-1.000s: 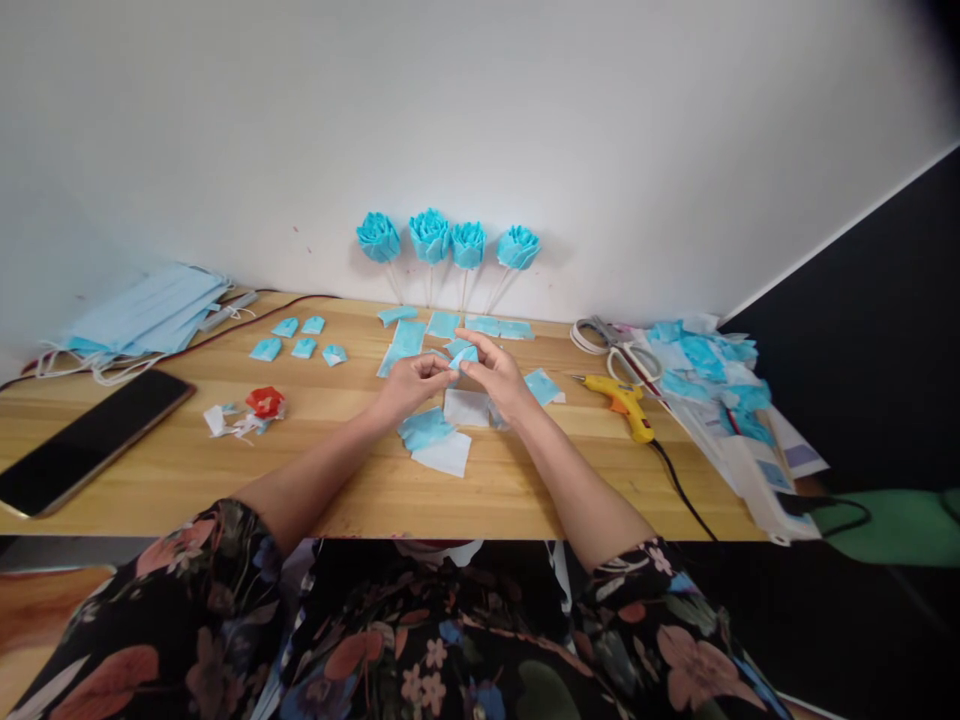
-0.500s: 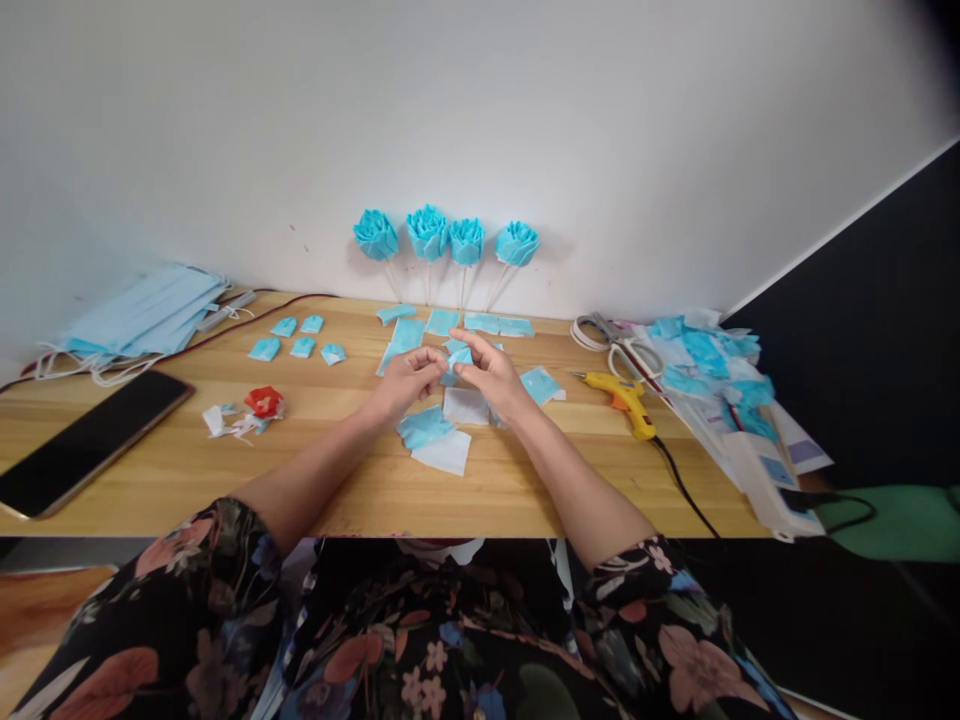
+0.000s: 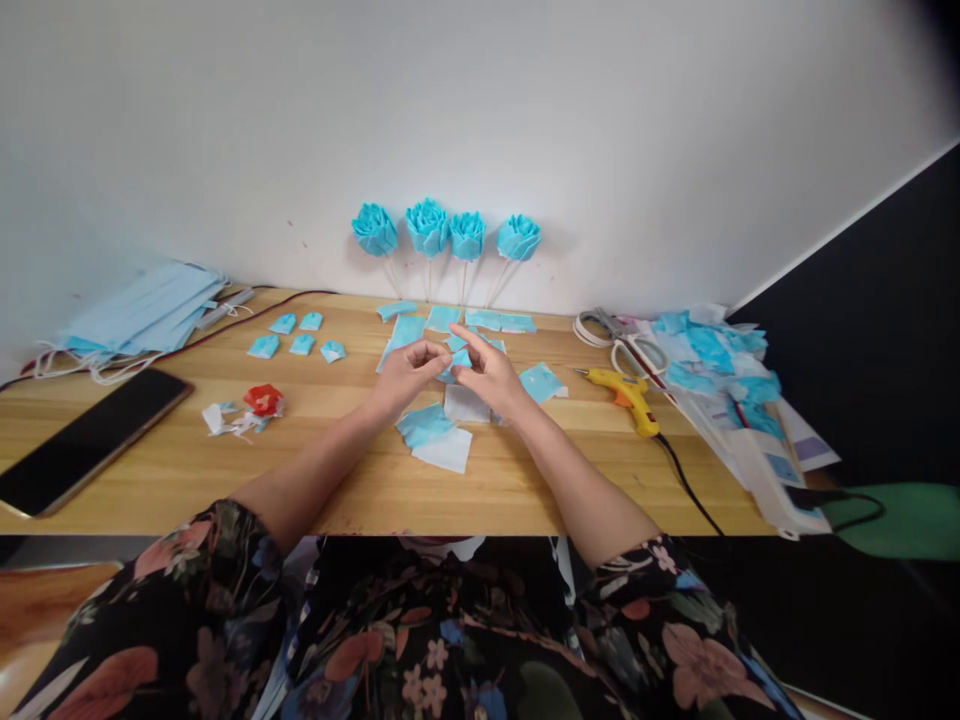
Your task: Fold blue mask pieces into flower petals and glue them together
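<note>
Between my two hands is a small light-blue piece of mask fabric (image 3: pixel 461 358), partly folded. My left hand (image 3: pixel 409 378) pinches its left side with thumb and curled fingers. My right hand (image 3: pixel 491 378) grips the other side near the thumb, its index finger stretched up and away. Just below lie a white fabric piece (image 3: pixel 466 403) and a blue-and-white pair of cut pieces (image 3: pixel 427 428). More cut blue pieces (image 3: pixel 405 332) spread out behind and beside my hands. Several small folded blue petals (image 3: pixel 264 346) rest to the left.
Blue fabric flowers (image 3: pixel 427 228) on sticks lean against the wall. On the left are stacked face masks (image 3: pixel 142 312), a phone (image 3: pixel 94 440) and a red crumpled piece (image 3: pixel 264 400). A yellow glue gun (image 3: pixel 630 398), scissors (image 3: pixel 637 356), tape roll (image 3: pixel 592 328) and fabric scraps (image 3: pixel 709 350) are on the right.
The folded piece between my fingers shows a slightly different shape, its top now more pointed. Both hands stay in nearly the same place; the view has shifted a little.
</note>
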A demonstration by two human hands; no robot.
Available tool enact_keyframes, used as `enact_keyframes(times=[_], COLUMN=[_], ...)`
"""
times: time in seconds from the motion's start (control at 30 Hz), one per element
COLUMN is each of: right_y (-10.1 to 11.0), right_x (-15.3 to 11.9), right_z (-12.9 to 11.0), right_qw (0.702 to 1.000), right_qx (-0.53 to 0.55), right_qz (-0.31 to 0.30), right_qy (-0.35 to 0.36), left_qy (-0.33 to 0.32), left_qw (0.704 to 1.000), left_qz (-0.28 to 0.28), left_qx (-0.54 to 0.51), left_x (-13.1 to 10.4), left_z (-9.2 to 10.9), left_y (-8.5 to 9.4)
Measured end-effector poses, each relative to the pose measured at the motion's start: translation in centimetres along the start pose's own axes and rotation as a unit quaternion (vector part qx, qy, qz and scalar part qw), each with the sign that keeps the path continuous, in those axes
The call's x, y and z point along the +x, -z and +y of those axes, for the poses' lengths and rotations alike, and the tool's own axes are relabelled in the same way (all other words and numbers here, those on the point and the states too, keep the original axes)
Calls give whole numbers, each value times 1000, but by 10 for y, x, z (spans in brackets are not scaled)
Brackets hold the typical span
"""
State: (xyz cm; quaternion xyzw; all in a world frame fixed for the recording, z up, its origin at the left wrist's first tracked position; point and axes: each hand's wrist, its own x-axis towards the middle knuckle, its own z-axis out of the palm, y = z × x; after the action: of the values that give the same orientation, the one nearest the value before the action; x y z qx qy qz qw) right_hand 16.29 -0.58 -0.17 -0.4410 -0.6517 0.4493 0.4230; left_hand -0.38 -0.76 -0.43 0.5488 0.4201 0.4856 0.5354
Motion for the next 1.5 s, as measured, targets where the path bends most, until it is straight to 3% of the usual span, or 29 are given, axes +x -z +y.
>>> enact_keyframes(times=[0.43, 0.63, 0.77, 1.1, 1.3, 1.5], right_y=[-2, 4, 6, 10, 15, 12], right_x=[-3, 2, 3, 1, 2, 4], right_z=[0, 3, 4, 3, 1, 2], right_qw=[995, 999, 996, 995, 989, 991], right_qx=[-93, -15, 79, 102, 143, 128], right_qz=[0, 46, 49, 4, 40, 40], right_qy=[37, -2, -2, 5, -13, 0], left_qy=[1, 6, 17, 30, 41, 34], left_qw=[1000, 999, 999, 999, 999, 998], left_qz=[-27, -34, -36, -26, -35, -49], left_qx=[10, -34, 0, 11, 9, 8], left_x=[-1, 0, 1, -3, -4, -2], left_z=[1, 0, -3, 4, 6, 4], left_y=[1, 3, 2, 1, -1, -1])
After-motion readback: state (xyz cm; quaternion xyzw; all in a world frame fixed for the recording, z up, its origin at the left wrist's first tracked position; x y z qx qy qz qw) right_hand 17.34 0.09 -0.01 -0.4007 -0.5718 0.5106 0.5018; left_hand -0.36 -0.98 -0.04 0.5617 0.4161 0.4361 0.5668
